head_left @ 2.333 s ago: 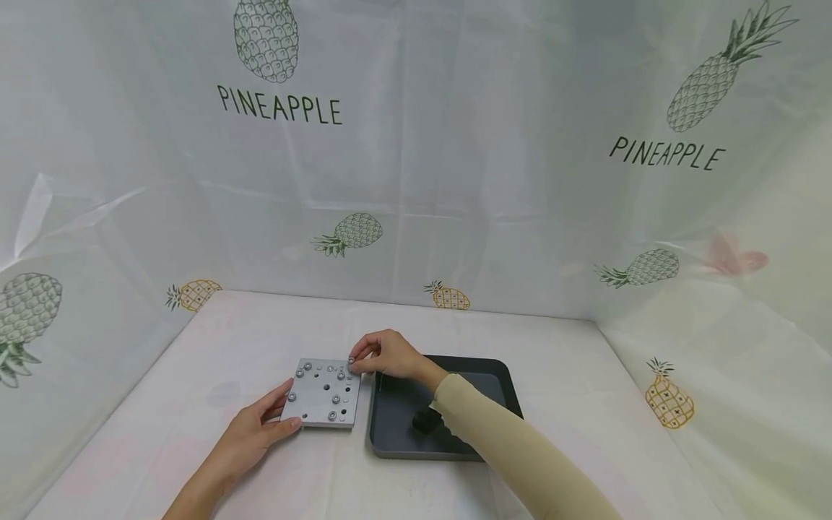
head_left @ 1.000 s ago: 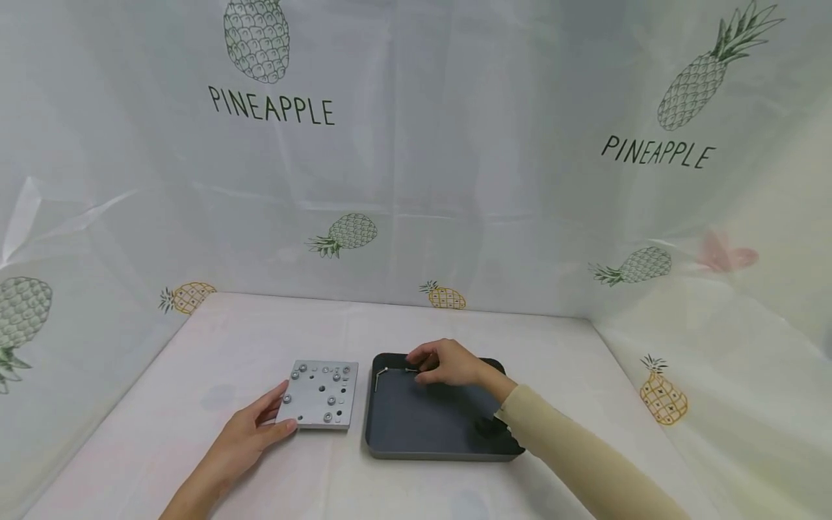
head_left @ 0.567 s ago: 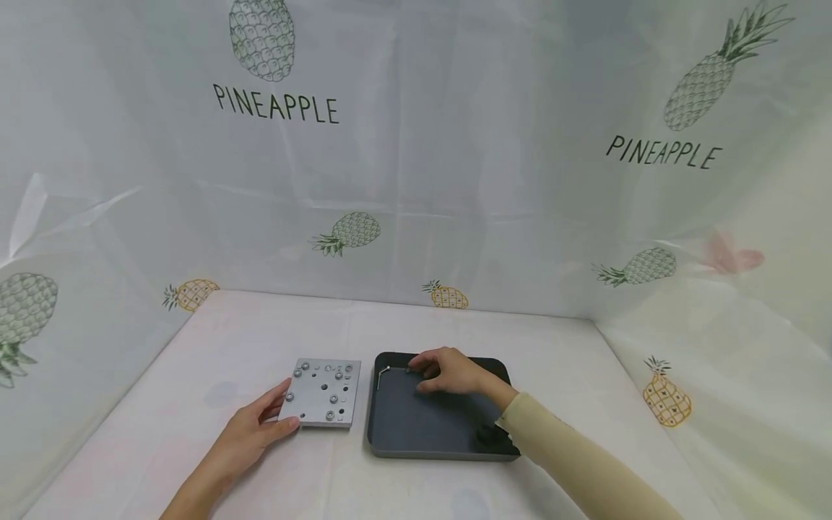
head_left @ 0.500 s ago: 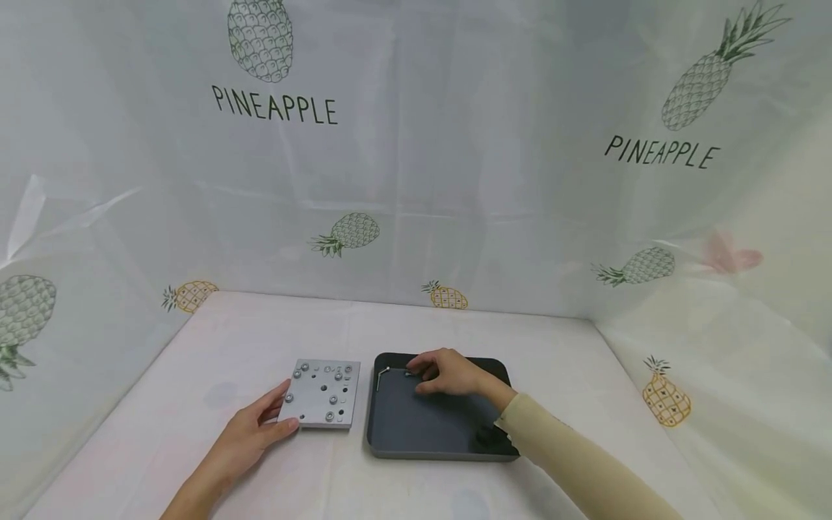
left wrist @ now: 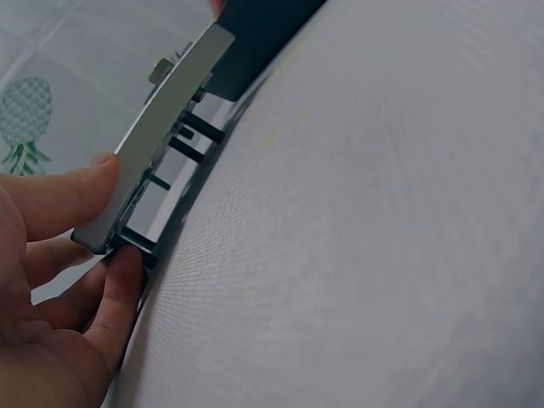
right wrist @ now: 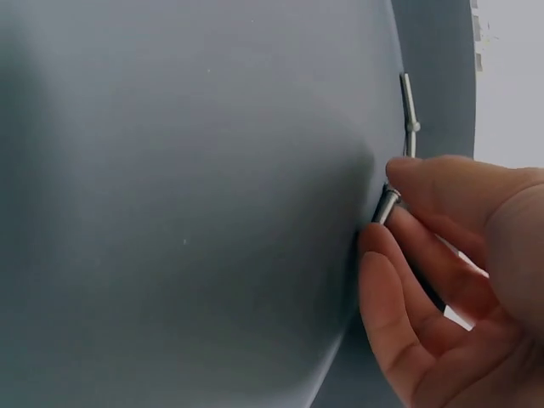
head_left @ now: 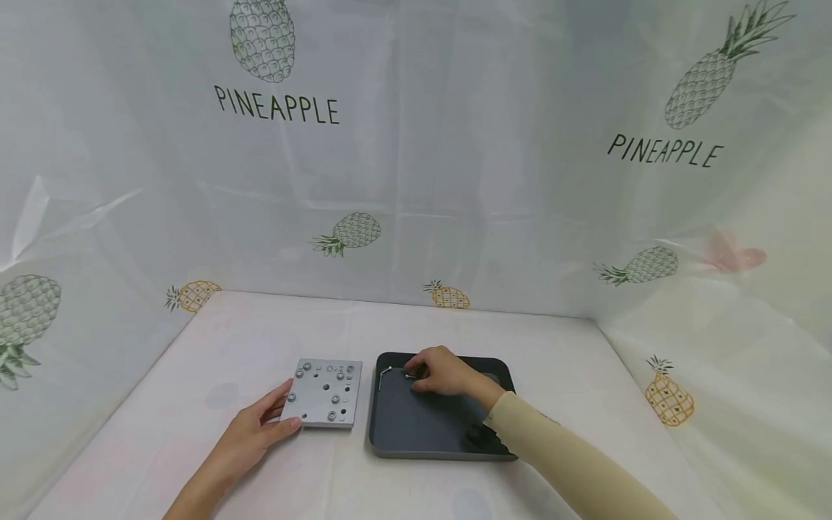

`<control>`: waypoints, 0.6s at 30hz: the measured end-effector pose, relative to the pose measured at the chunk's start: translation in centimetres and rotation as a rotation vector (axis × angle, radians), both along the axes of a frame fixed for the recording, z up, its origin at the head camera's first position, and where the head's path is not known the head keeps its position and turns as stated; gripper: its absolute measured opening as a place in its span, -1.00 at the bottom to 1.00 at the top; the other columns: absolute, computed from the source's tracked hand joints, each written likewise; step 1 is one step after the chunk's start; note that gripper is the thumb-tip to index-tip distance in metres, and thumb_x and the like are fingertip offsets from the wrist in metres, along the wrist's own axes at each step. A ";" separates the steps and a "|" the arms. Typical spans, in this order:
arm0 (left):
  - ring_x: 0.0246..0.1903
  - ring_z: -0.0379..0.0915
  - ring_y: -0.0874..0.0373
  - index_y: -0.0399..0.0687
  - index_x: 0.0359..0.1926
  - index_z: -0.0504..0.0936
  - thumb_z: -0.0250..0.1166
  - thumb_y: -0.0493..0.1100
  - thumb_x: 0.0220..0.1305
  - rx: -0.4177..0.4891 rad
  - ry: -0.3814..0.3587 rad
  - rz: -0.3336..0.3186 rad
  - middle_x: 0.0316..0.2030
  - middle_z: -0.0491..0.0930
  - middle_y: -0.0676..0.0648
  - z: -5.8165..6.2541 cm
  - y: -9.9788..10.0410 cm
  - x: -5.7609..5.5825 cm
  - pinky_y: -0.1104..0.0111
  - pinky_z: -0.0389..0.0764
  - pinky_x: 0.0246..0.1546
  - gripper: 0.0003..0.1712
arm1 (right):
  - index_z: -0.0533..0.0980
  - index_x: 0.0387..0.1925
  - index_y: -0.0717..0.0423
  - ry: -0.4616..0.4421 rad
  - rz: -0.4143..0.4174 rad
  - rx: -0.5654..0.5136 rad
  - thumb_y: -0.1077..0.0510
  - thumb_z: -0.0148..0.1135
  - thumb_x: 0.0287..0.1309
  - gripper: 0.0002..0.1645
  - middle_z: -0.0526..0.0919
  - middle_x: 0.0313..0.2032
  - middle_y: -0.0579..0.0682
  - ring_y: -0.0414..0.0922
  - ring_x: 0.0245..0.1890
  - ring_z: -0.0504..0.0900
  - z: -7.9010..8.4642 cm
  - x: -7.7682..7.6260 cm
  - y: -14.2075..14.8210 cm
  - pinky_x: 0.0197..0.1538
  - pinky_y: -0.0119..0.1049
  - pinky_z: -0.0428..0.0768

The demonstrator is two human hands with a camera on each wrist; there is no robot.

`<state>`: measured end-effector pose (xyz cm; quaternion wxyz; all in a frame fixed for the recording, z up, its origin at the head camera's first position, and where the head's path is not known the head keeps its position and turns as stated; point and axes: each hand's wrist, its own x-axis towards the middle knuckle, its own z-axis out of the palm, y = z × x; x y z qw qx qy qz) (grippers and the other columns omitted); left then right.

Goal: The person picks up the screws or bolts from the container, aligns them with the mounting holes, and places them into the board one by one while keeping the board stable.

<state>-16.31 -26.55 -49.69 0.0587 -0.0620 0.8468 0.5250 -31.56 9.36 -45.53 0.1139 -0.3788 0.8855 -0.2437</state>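
My left hand (head_left: 250, 437) holds the left edge of a square silver metal plate (head_left: 313, 409), thumb on top and fingers below. Several socket-head screws (head_left: 335, 399) stand in its holes. In the left wrist view, screw shanks (left wrist: 202, 127) stick out beneath the plate. Over the far part of a dark grey tray (head_left: 442, 456), my right hand (head_left: 445, 372) pinches a loose screw (right wrist: 388, 204) between thumb and finger. An L-shaped hex key (head_left: 380, 377) lies near the tray's left wall.
The tray stands just right of the plate, a narrow gap apart. A white cloth (head_left: 260, 339) covers the table. A pineapple-print sheet (head_left: 494, 180) hangs behind and at both sides. Something black (head_left: 479, 435) shows under the right wrist.
My right hand has left the plate's far right corner, where a screw now sits, and gone right into the tray. Its fingers have since closed on a loose screw. My left hand stays put.
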 end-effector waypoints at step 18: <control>0.36 0.49 -0.13 0.02 0.67 0.20 0.50 0.11 0.32 0.013 -0.007 0.009 0.44 0.46 -0.27 0.0 0.1 0.1 -0.08 0.43 0.45 0.04 | 0.81 -0.22 0.09 0.201 -0.022 0.078 0.21 0.58 0.20 -0.88 0.83 -0.29 -0.07 -0.24 -0.31 0.71 -0.2 0.4 -1.0 -0.16 -0.32 0.70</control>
